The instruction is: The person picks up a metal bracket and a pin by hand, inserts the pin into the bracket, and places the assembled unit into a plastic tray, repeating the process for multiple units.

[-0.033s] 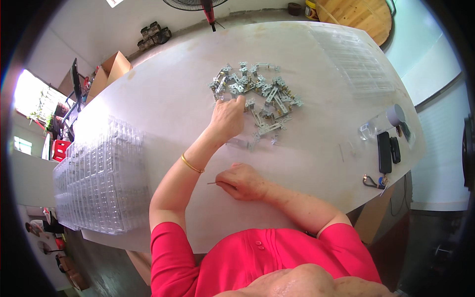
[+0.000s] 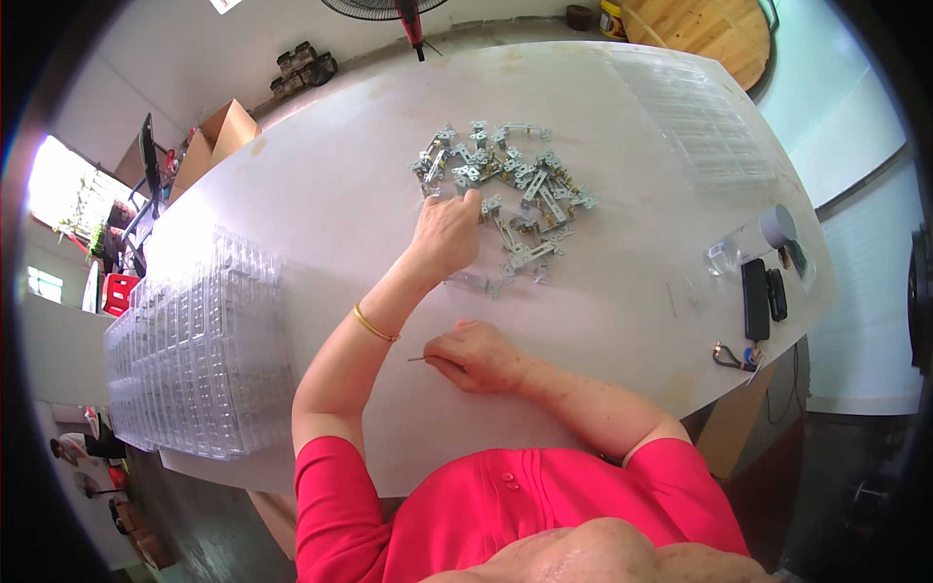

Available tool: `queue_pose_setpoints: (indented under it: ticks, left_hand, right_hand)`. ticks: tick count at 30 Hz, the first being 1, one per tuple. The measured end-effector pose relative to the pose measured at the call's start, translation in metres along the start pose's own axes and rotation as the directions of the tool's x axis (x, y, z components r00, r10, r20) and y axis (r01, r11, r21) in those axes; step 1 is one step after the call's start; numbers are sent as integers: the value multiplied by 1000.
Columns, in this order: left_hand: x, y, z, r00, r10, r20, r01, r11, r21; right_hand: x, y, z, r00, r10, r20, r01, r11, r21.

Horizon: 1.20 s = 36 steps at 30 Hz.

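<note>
A loose pile of small silvery metal bracket-like parts with brass-coloured bits point(image 2: 535, 189) lies on the pale table point(image 2: 340, 175). My left hand point(image 2: 447, 233), with a gold bangle point(image 2: 374, 324) on its forearm, is at the near left edge of the pile. Its fingers are bent together and their tips are hidden, so what they hold cannot be made out. Closer to me, my right hand point(image 2: 476, 357) rests over the table, closed around a thin metal rod point(image 2: 416, 360) whose end sticks out to the left.
Stacked clear plastic trays point(image 2: 194, 350) stand at the left; more clear trays point(image 2: 695, 117) lie far right. Along the right edge are a clear bottle with a grey lid point(image 2: 748, 243), a black case point(image 2: 755, 299) and keys point(image 2: 748, 360). An open cardboard box point(image 2: 228, 131) sits beyond the left edge.
</note>
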<state>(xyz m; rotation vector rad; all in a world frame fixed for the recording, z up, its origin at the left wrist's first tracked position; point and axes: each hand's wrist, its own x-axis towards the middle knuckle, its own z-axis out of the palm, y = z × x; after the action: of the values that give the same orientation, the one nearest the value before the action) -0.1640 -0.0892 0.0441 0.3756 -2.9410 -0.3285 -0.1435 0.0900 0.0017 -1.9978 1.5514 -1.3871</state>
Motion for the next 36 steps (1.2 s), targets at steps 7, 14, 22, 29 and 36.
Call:
queue_pose_setpoints:
  ticks: [7,14,22,29,36]
  left_hand:
    - [10,-17,-22,985,-146,-92,149,988,30]
    - [40,-56,8,905,-274,-325,329,936,128]
    - [55,-53,11,888,-402,-226,428,900,85]
    - [47,-51,-5,881,-453,-139,463,885,54]
    - [43,-45,-24,903,-425,69,424,905,25]
  right_hand:
    - [0,1,1,1000,-3,-7,3,1000,12]
    - [0,1,2,1000,-9,4,9,1000,-17]
    - [0,0,0,1000,5,-8,-5,1000,9]
    - [0,2,2,1000,0,-15,0,1000,11]
    - [0,3,0,1000,11,-3,-10,1000,12]
